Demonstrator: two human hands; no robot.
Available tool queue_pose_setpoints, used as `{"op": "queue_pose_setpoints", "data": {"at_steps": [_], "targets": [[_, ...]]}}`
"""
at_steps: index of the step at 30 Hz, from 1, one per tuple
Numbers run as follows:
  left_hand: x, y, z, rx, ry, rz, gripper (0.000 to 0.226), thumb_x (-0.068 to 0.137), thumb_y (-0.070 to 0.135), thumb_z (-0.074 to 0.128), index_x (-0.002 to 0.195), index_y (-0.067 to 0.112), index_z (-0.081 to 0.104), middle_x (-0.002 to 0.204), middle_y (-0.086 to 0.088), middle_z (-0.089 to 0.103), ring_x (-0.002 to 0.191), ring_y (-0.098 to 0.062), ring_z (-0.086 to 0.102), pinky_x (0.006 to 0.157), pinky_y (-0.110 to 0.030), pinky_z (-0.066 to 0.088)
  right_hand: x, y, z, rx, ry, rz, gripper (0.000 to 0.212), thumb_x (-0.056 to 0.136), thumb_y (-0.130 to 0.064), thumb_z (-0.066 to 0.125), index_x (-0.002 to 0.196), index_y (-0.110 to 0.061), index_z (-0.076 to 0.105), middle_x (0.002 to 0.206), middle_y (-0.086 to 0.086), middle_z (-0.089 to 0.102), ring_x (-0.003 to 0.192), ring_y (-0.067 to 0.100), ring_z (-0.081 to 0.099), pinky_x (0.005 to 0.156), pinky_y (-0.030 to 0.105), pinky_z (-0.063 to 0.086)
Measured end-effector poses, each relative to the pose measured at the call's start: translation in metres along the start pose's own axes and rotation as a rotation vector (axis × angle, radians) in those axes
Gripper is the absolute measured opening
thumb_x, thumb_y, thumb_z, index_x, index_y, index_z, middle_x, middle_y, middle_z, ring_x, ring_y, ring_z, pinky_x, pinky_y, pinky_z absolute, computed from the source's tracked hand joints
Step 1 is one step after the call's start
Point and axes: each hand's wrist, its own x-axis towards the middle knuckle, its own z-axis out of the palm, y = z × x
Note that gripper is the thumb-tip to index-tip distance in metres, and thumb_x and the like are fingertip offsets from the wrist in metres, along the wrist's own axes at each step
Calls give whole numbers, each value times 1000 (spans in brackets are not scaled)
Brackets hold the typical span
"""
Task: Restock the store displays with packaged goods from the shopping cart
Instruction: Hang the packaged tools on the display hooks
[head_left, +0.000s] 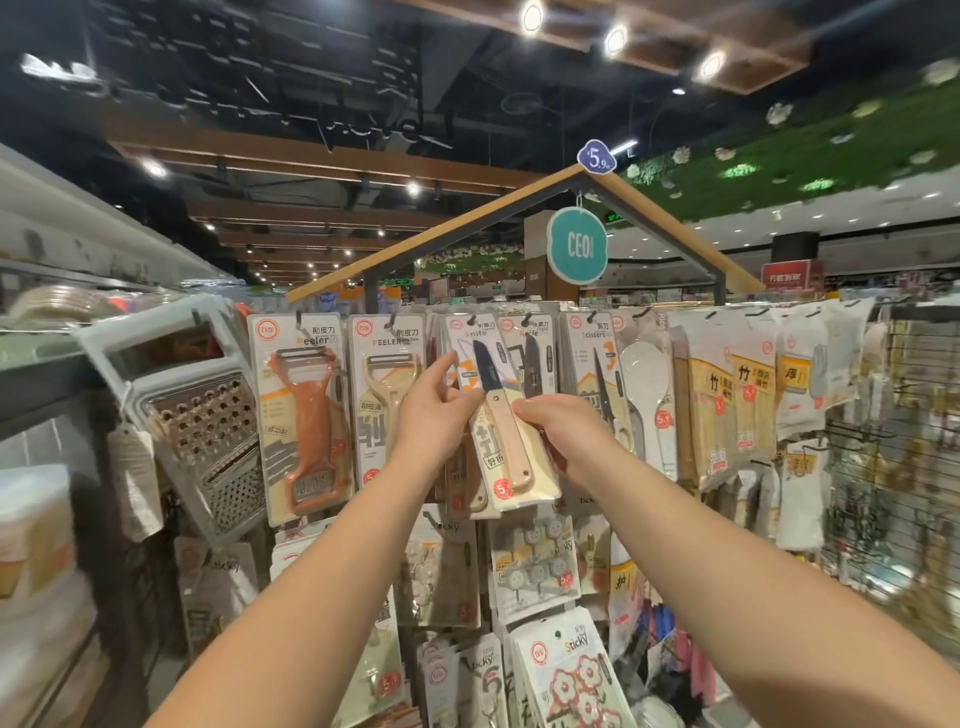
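Both hands, left hand (434, 415) and right hand (558, 428), apparently pinch the hanging knife pack (501, 415) between them.

I see the knife pack (501, 415) at the middle of the rack's top row, between my left hand (434, 421) and right hand (563, 431). Two peeler packs (306, 415) hang to its left, with a grater (208, 426) beyond them. A scissors pack (597, 374) and a rice paddle (647, 384) hang to its right, and sticky hook packs (535, 566) below.

Two bare forearms, no sleeves, watch or rings showing. The left hand (434, 415) enters from seven o'clock, the right hand (563, 423) from four o'clock; short, unpainted nails.
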Motion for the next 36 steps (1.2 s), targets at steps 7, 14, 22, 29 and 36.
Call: {"op": "queue_pose_setpoints", "data": {"at_steps": [7,14,22,29,36], "targets": [[5,-1,4,56,3,-36,55,99,24,55,151,26,37,79,9,56,62,-11,49,50,-18,42,18,8,5,-102,50,26,15,88,-23,70,94,-8,71,98,12,73,86,29,68,72,37,53],[-24,-18,5,260,-61,-62,56,98,40,51,151,30,35,153,-4,37,113,-12,50,94,-30,43,3,47,6,-89,28,79,25,95,-30,62,79,-11,58,66,6,51,47,14,43,48,26,33],[-124,8,60,358,-119,165,39,94,27,59,133,20,55,154,-2,33,145,-16,22,116,-29,15,-98,88,-87,-47,144,189,16,95,-25,63,82,-16,58,78,4,58,64,15,50,51,20,35],[-266,11,168,26,-528,-10,22,92,20,63,114,19,62,116,0,62,111,-16,59,97,-27,44,-276,107,-213,21,372,276,19,97,-13,59,79,-14,58,65,0,60,52,10,46,52,23,34],[-486,-7,252,-129,-968,-304,18,95,10,60,113,13,59,97,4,61,90,-10,57,72,-6,43,-496,171,-308,-94,663,517,27,97,-13,59,70,-16,55,61,1,52,45,5,43,50,20,29]]}}
